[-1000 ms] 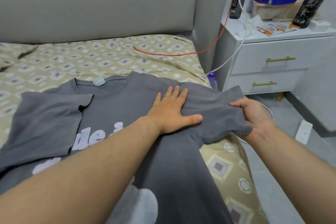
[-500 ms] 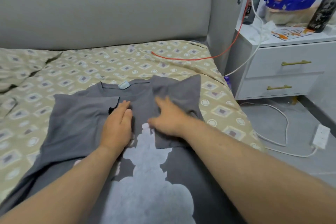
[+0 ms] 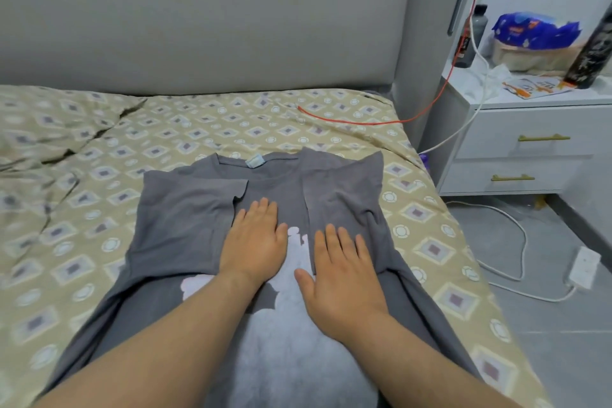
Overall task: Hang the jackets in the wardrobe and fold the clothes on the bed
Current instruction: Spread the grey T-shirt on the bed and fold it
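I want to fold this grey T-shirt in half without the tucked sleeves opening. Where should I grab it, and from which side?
Probably pinch the T-shirt at its two shoulder corners beside the collar, from each outer side. The folded-in sleeves lie flat over the body there, so each pinch traps both layers. The hem is out of view.

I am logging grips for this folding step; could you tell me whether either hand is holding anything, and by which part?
Nothing is held: the left hand and the right hand both lie flat, fingers straight, on the T-shirt.
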A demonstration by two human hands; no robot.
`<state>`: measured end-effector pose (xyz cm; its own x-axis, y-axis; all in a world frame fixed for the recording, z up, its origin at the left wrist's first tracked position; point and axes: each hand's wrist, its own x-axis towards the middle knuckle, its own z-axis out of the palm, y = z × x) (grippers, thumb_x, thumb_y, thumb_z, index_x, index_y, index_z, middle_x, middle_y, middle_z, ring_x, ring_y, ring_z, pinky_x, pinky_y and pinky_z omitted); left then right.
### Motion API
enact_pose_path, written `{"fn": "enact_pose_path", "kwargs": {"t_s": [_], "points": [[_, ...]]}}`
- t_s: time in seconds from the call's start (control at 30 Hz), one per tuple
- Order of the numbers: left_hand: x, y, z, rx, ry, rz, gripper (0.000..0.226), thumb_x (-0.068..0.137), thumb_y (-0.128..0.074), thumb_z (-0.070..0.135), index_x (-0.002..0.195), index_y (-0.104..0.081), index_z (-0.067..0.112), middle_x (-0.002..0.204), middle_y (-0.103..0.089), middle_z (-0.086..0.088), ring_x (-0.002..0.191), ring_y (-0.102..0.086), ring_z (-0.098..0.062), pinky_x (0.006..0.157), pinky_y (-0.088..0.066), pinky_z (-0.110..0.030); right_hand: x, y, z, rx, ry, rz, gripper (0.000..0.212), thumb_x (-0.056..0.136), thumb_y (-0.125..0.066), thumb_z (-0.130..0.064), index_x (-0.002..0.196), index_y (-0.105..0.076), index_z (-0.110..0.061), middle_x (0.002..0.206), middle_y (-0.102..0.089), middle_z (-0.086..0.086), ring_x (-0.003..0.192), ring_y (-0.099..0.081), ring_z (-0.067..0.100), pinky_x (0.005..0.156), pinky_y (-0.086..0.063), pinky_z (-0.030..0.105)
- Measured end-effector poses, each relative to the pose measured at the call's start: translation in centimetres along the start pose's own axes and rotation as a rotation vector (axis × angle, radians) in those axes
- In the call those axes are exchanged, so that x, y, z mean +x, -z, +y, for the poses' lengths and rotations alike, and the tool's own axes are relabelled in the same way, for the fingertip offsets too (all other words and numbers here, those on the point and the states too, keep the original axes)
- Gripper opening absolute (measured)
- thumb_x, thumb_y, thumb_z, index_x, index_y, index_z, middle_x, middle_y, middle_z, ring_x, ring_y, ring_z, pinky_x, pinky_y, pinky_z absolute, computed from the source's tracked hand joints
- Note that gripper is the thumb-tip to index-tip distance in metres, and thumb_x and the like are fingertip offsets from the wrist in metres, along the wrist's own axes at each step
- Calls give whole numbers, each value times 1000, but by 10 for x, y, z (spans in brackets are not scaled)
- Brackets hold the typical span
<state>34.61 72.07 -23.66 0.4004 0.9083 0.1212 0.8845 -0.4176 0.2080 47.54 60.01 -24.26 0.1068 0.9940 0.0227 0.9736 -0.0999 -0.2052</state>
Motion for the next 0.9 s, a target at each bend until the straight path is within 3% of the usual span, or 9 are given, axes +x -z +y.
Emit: {"fn": "enact_pose_path", "kwargs": {"t_s": [0.2, 0.5, 0.57, 0.63, 0.7, 0.73, 0.8, 0.9], "points": [[-89, 9, -7, -20, -16, -133, 63, 103, -24, 42, 157, -11, 13, 165, -6, -2, 152, 1, -16, 121, 3, -31, -51, 3, -4, 26, -6, -84, 74, 99, -11, -58, 157, 5, -16, 165, 12, 6, 151, 15, 21, 117, 21, 38], [-223, 39, -18, -11, -45, -326, 69, 101, -19, 53, 157, 1, 19, 164, 9, 4, 150, 10, -10, 116, 14, -24, -165, 15, -10, 9, 17, -238, 70, 101, -11, -55, 157, 8, -20, 164, 17, 3, 151, 18, 20, 119, 18, 36], [-245, 51, -23, -48, -67, -360, 67, 102, -28, 50, 158, -7, 20, 165, 2, 3, 151, 4, -11, 116, 10, -22, -190, 24, -8, 17, 46, -269, 68, 102, -16, -52, 158, 4, -20, 165, 13, 3, 151, 15, 19, 120, 15, 34], [-267, 72, -30, -112, -35, -290, 62, 99, -41, 45, 153, -31, 17, 161, -25, 2, 148, -21, -17, 118, -8, -25, -210, 39, -1, 45, 66, -263, 64, 102, -27, -47, 158, -9, -21, 166, 0, 3, 153, 3, 21, 121, 8, 35], [-293, 92, -48, -118, 60, -117, 52, 90, -50, 43, 131, -57, 11, 137, -55, -7, 126, -51, -30, 105, -36, -37, -230, 55, 9, 61, 12, -196, 60, 98, -41, -39, 153, -28, -20, 162, -20, 7, 149, -18, 26, 122, -9, 37], [-308, 100, -62, -99, 154, -55, 47, 87, -55, 41, 121, -61, 9, 127, -61, -12, 115, -56, -34, 97, -43, -41, -241, 60, 16, 61, -55, -138, 55, 94, -47, -35, 146, -38, -18, 154, -32, 10, 141, -30, 29, 118, -21, 37], [-342, 114, -91, -76, 453, -55, 45, 80, -64, 38, 109, -61, 4, 113, -62, -24, 104, -57, -42, 88, -47, -46, -265, 70, 26, 49, -235, -55, 42, 88, -50, -33, 126, -51, -15, 132, -48, 10, 121, -46, 31, 101, -39, 37], [-395, 126, -122, -76, 833, -186, 52, 74, -72, 52, 86, -56, 4, 89, -59, -26, 87, -58, -42, 77, -49, -45, -294, 75, 29, -3, -472, -90, 47, 88, -54, -48, 122, -48, -16, 125, -52, 9, 116, -49, 31, 94, -43, 38]]}}
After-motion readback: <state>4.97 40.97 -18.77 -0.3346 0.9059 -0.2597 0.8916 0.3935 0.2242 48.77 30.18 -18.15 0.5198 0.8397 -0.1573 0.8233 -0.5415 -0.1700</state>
